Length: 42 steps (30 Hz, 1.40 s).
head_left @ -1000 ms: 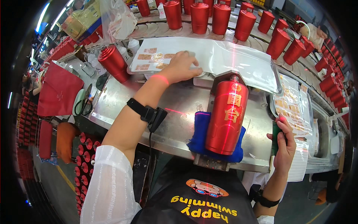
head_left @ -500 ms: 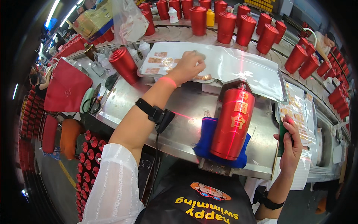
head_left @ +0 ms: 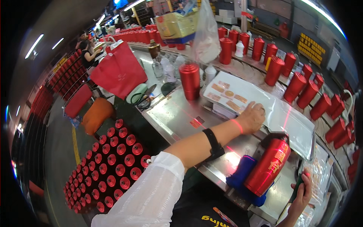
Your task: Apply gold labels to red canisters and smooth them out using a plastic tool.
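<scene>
My left hand (head_left: 252, 118) hangs over the near edge of a white sheet (head_left: 281, 109) on a tray, its fingers curled together. What they pinch, if anything, is hidden. Copper and gold stickers (head_left: 228, 93) lie on the sheet's left part. A shiny red bottle (head_left: 273, 164) with gold lettering rests tilted on a blue cloth (head_left: 242, 172), its neck end against a dark holder. Down at the right, my right hand (head_left: 303, 189) is closed around a flat dark green piece (head_left: 298, 185), whose exact kind I cannot tell. Red laser lines cross the bottle and my left arm.
More stickers (head_left: 319, 170) in clear sheets lie at right. A red bottle (head_left: 190, 81) stands beside the tray. Several more line the curved conveyor (head_left: 261, 72) behind. A red bag (head_left: 119, 70), eyeglasses (head_left: 141, 100), an orange stool (head_left: 97, 115) and massed red bottles (head_left: 113, 162) are at left.
The view has swung left, so the bench appears farther right. My left hand has drawn back from the stickers toward the sheet's near edge. My right hand keeps hold of the green piece.
</scene>
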Tool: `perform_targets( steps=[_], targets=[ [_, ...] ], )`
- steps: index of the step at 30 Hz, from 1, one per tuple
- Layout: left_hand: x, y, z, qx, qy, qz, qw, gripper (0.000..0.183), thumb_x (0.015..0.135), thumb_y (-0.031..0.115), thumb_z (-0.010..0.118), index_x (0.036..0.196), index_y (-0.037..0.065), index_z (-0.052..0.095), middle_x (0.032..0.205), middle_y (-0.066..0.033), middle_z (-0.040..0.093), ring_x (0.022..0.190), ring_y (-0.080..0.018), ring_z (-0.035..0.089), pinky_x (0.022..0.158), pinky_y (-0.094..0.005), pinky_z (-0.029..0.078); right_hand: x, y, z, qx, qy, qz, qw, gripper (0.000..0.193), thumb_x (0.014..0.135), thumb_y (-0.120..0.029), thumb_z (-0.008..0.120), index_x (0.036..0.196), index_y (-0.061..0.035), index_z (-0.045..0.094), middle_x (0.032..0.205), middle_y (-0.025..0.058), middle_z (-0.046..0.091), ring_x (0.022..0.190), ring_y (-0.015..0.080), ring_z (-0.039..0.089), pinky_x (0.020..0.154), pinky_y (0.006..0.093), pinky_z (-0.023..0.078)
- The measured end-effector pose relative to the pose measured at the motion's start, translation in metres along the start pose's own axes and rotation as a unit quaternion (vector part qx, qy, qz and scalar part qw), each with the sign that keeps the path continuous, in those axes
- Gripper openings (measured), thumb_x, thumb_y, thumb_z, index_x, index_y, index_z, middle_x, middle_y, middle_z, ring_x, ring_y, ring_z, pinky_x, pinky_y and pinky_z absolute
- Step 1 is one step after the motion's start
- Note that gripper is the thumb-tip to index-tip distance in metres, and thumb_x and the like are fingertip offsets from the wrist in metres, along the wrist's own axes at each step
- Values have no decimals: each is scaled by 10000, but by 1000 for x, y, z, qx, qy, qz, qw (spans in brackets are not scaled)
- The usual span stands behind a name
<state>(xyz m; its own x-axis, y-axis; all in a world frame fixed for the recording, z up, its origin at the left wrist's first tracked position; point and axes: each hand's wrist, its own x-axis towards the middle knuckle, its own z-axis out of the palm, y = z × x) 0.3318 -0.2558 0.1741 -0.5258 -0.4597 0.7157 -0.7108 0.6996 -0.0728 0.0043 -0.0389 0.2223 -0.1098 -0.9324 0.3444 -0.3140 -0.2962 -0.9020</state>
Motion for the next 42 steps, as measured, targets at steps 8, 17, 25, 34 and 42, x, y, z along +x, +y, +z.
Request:
perform_targets(
  steps=[8, 17, 25, 34, 42],
  targets=[
    [-4, 2, -5, -14, -45, -73, 996, 218, 817, 275, 665, 853, 60, 667, 1037, -109, 614, 1192, -307, 478, 1052, -542, 329, 6, 2, -4, -70, -43, -69, 994, 283, 983, 31, 449, 1221, 54, 601, 1398, 163, 514, 1196, 225, 561, 878, 301, 554],
    [-7, 0, 1, 5, -50, -70, 996, 217, 841, 262, 648, 917, 59, 659, 1036, -124, 612, 1182, -315, 483, 1031, -538, 346, 3, -5, 0, -43, -37, -45, 997, 275, 992, 21, 450, 1222, 60, 596, 1369, 164, 534, 1159, 226, 581, 844, 304, 568],
    [10, -34, 5, -172, 108, -250, 947, 182, 866, 198, 609, 878, 17, 623, 874, -182, 629, 932, -377, 568, 850, -462, 446, 6, -7, -2, -49, -41, -53, 997, 277, 993, 21, 452, 1227, 59, 595, 1351, 158, 546, 1130, 211, 591, 844, 297, 556],
    [72, -32, -87, -308, 248, -299, 868, 185, 874, 145, 573, 838, -32, 612, 741, -145, 621, 693, -185, 602, 644, -338, 464, 45, -25, 12, -40, -20, -97, 994, 298, 1016, -65, 433, 1269, -10, 579, 1440, 111, 501, 1245, 168, 522, 817, 241, 485],
    [101, 65, -146, -227, 288, -193, 910, 135, 863, 165, 609, 819, 38, 620, 940, -155, 608, 1016, -365, 521, 908, -465, 397, 81, -108, 75, -172, -22, -288, 942, 297, 989, -53, 472, 1252, 26, 584, 1412, 185, 510, 1302, 295, 489, 1062, 379, 388]
  ],
)
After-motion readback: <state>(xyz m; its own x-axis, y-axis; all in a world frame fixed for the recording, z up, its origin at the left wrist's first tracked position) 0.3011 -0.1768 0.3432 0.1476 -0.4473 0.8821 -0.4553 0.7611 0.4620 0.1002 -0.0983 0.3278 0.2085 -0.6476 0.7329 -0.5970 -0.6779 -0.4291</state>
